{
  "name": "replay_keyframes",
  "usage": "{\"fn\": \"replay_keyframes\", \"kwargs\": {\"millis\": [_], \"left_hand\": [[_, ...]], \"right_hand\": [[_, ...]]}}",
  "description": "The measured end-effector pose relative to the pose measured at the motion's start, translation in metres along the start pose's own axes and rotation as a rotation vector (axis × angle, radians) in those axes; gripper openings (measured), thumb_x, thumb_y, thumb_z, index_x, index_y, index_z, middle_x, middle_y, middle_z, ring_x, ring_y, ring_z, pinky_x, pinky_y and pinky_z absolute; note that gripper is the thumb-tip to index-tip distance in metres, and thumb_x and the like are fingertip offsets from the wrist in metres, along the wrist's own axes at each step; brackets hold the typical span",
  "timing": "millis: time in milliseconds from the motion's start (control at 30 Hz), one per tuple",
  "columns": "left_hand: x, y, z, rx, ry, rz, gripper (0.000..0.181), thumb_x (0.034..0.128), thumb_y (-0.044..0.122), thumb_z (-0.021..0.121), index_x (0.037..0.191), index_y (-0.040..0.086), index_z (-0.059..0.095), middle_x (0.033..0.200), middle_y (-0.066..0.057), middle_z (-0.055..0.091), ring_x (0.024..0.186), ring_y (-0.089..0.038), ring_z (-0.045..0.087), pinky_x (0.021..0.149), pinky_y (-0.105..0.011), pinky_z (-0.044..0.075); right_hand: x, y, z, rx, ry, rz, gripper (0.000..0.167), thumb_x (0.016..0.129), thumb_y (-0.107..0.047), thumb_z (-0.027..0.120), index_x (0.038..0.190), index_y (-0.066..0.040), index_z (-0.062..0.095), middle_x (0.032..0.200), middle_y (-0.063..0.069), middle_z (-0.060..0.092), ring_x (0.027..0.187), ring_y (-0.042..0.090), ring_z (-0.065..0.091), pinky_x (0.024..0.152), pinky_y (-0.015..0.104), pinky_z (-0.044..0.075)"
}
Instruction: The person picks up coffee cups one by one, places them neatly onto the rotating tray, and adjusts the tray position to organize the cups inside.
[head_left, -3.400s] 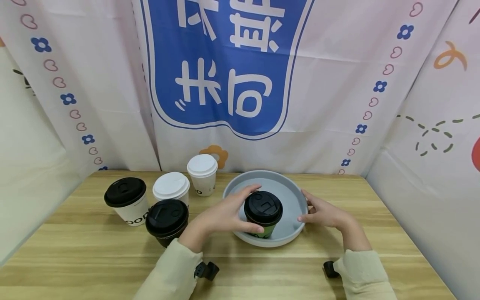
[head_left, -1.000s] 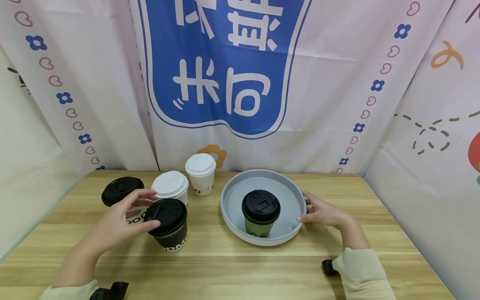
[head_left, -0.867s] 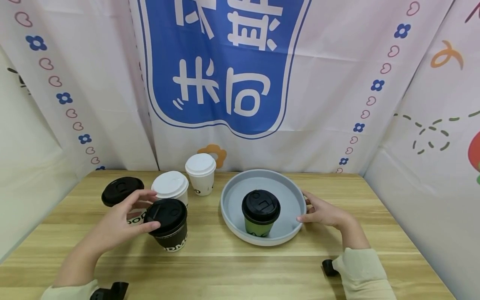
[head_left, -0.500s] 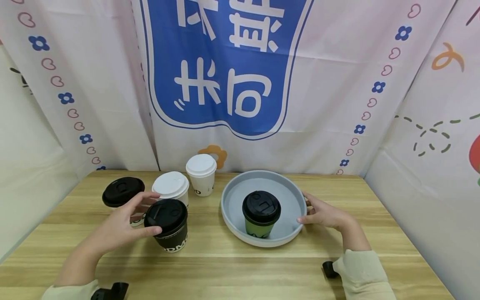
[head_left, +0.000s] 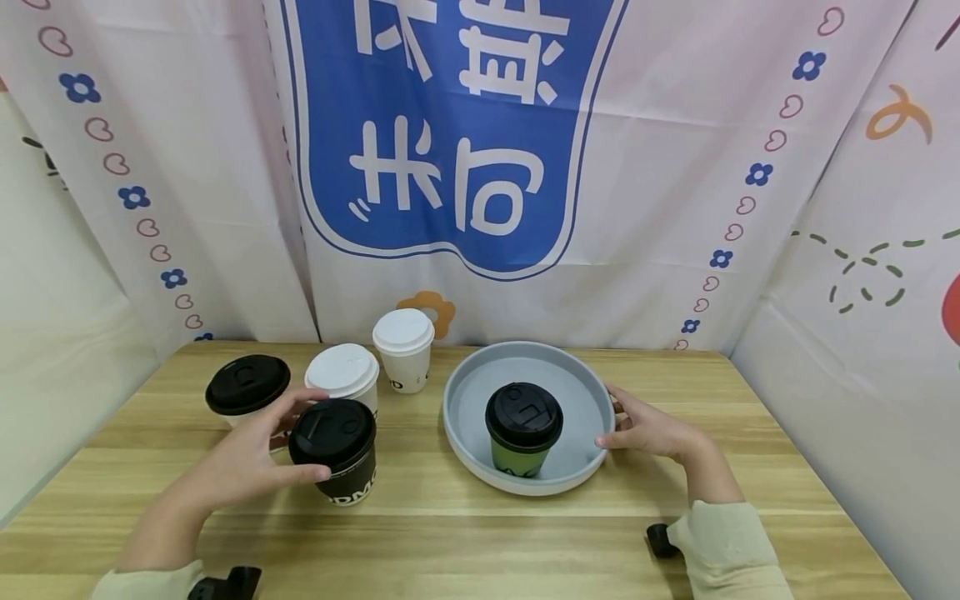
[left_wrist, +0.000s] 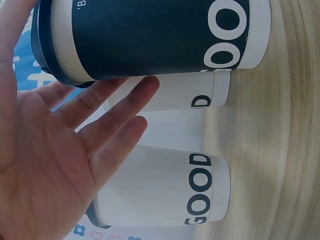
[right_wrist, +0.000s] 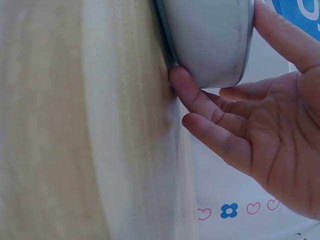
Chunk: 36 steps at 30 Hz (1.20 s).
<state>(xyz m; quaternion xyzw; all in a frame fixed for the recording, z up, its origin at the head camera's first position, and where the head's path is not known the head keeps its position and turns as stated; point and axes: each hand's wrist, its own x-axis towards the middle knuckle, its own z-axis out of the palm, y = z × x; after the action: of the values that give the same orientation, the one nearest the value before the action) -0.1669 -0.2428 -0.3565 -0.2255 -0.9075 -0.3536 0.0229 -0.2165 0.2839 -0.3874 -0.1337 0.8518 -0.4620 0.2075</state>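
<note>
Around black cup (head_left: 343, 458), left grip (head_left: 251, 462) wide, right grip (head_left: 647, 425) holding tray (head_left: 468, 408)

The round tray (head_left: 543, 367) is showing a plain bluish grey. The green coffee cup (head_left: 517, 461) is wearing a black lid and dark lettering. The black coffee cup (head_left: 347, 482) is carrying bold white letters beneath its black lid, with a white band running round its base. The black-lidded white coffee cup (head_left: 247, 385) is bearing dark letters, while the two white-lidded coffee cups (head_left: 342, 371) (head_left: 403, 333) are staying white with dark print. The desk (head_left: 480, 542) is displaying yellow-brown wood streaks. The white curtain (head_left: 667, 167) is sporting a blue panel with white characters, an orange flower, pink hearts and blue flowers. The sleeves (head_left: 731, 550) are showing pale green-beige.
</note>
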Motion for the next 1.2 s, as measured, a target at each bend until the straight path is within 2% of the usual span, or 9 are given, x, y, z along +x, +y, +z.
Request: {"fn": "replay_keyframes", "kwargs": {"millis": [67,167,367,500,600,667,767,967,1200], "left_hand": [[0.0002,-0.0003,0.0006,0.003,0.003,0.012,0.080,0.0747,0.028,0.088,0.141,0.017,0.044,0.121,-0.007,0.063,0.102,-0.004,0.059,0.082,-0.031,0.055],[0.0002,-0.0003,0.0017,0.006,0.012,0.030,0.081,0.0730,0.027,0.089,0.141,0.016,0.045,0.119,-0.006,0.063,0.100,-0.001,0.058,0.081,-0.029,0.054],[-0.0002,0.0012,0.0044,0.034,0.016,0.042,0.087,0.0710,0.032,0.090,0.144,0.020,0.044,0.135,-0.008,0.057,0.110,-0.006,0.057,0.083,-0.030,0.054],[-0.0004,0.0033,0.0065,0.066,0.017,0.047,0.091,0.0707,0.037,0.090,0.146,0.023,0.042,0.143,-0.008,0.052,0.122,-0.019,0.055,0.094,-0.041,0.051],[0.0002,0.0033,0.0077,0.076,0.030,0.061,0.090,0.0705,0.037,0.090,0.146,0.024,0.043,0.143,-0.007,0.053,0.123,-0.014,0.053,0.097,-0.039,0.050],[0.0010,0.0029,0.0080,0.062,0.033,0.069,0.088,0.0713,0.035,0.090,0.146,0.022,0.044,0.142,-0.006,0.054,0.119,-0.003,0.053,0.094,-0.030,0.051],[0.0015,0.0029,0.0085,0.030,0.031,0.078,0.086,0.0722,0.031,0.090,0.145,0.020,0.045,0.140,-0.008,0.055,0.116,0.005,0.051,0.091,-0.025,0.051],[0.0019,0.0051,0.0082,-0.006,0.012,0.063,0.084,0.0737,0.030,0.089,0.144,0.019,0.044,0.141,-0.010,0.053,0.114,0.001,0.053,0.084,-0.027,0.054],[0.0015,0.0073,0.0046,-0.011,0.007,0.056,0.084,0.0738,0.029,0.089,0.145,0.021,0.044,0.138,-0.010,0.055,0.109,-0.001,0.057,0.080,-0.027,0.055]], "right_hand": [[0.0001,0.0002,-0.0002,0.003,0.000,0.000,0.098,0.091,-0.018,0.073,0.158,-0.001,0.004,0.140,0.032,0.037,0.110,0.028,0.060,0.096,0.037,0.051],[-0.0002,0.0002,-0.0004,0.003,-0.001,0.001,0.098,0.091,-0.018,0.073,0.158,-0.002,0.004,0.141,0.033,0.037,0.111,0.028,0.060,0.097,0.038,0.050],[-0.0012,-0.0020,0.0007,-0.009,0.007,0.010,0.097,0.091,-0.018,0.073,0.159,-0.002,0.005,0.142,0.032,0.037,0.114,0.030,0.059,0.101,0.043,0.049],[-0.0012,-0.0019,0.0010,-0.018,0.008,0.007,0.097,0.091,-0.019,0.073,0.159,-0.002,0.005,0.142,0.032,0.037,0.114,0.030,0.059,0.101,0.044,0.048],[-0.0011,-0.0014,0.0005,-0.017,0.007,0.004,0.098,0.090,-0.020,0.074,0.159,-0.002,0.005,0.141,0.032,0.038,0.113,0.029,0.060,0.099,0.042,0.049],[-0.0008,-0.0010,0.0002,-0.013,0.006,0.003,0.099,0.090,-0.021,0.074,0.158,-0.002,0.005,0.141,0.032,0.038,0.112,0.029,0.060,0.098,0.040,0.049],[-0.0004,0.0001,-0.0001,-0.008,0.004,0.002,0.099,0.090,-0.020,0.074,0.158,-0.002,0.005,0.141,0.032,0.038,0.112,0.029,0.060,0.097,0.039,0.050],[-0.0007,0.0003,-0.0006,-0.002,0.002,-0.009,0.098,0.091,-0.019,0.073,0.158,-0.001,0.005,0.141,0.032,0.037,0.112,0.029,0.060,0.097,0.038,0.050],[-0.0012,-0.0007,0.0000,-0.018,0.009,-0.002,0.096,0.091,-0.020,0.072,0.159,-0.003,0.006,0.143,0.032,0.037,0.113,0.029,0.059,0.101,0.046,0.048]]}}
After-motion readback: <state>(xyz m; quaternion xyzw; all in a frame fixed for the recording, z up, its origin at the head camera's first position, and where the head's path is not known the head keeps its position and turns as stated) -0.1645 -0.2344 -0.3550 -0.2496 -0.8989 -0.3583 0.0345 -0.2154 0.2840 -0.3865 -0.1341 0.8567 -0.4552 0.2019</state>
